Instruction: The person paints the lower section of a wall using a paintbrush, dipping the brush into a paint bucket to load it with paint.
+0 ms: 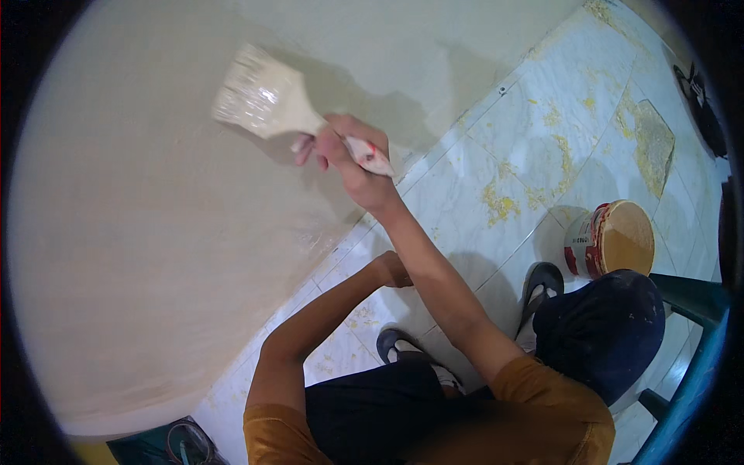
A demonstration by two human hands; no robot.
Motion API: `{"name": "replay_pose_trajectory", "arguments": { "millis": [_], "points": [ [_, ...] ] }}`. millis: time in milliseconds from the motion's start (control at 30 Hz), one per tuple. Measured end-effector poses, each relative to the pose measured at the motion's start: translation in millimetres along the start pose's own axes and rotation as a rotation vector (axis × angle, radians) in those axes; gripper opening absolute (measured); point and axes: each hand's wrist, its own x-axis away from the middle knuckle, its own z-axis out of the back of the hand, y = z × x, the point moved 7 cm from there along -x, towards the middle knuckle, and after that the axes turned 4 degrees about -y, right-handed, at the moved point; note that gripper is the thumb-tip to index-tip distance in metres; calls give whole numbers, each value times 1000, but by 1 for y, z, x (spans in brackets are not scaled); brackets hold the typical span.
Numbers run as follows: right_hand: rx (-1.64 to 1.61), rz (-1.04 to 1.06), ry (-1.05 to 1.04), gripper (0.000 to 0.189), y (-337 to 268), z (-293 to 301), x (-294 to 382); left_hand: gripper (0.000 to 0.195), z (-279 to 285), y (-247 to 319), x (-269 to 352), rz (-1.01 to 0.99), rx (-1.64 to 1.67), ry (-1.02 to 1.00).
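My right hand is closed round the handle of a wide paintbrush, whose bristles and head are coated in pale cream paint. The brush is raised at the pale wall; whether the bristles touch it I cannot tell. My left hand hangs low near the foot of the wall, partly behind my right forearm, and its fingers are mostly hidden. To the right, by my foot, a paint bucket stands on the floor with tan paint in it.
White floor tiles bear yellowish splatters. A flat, irregular piece lies beyond the bucket, with a dark shoe at the far right. A green plastic chair stands at the lower right. A dark green object sits at the lower left.
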Motion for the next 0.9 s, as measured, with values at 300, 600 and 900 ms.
{"name": "replay_pose_trajectory", "arguments": {
  "millis": [300, 600, 900],
  "points": [
    [198, -451, 309, 24, 84, 122, 169, 49, 18, 11, 16, 172, -101, -187],
    [645, -447, 357, 27, 53, 125, 133, 48, 10, 13, 19, 67, -185, -102],
    [283, -150, 260, 30, -35, 64, 23, 46, 9, 14, 20, 109, -163, -86]
  ]
}}
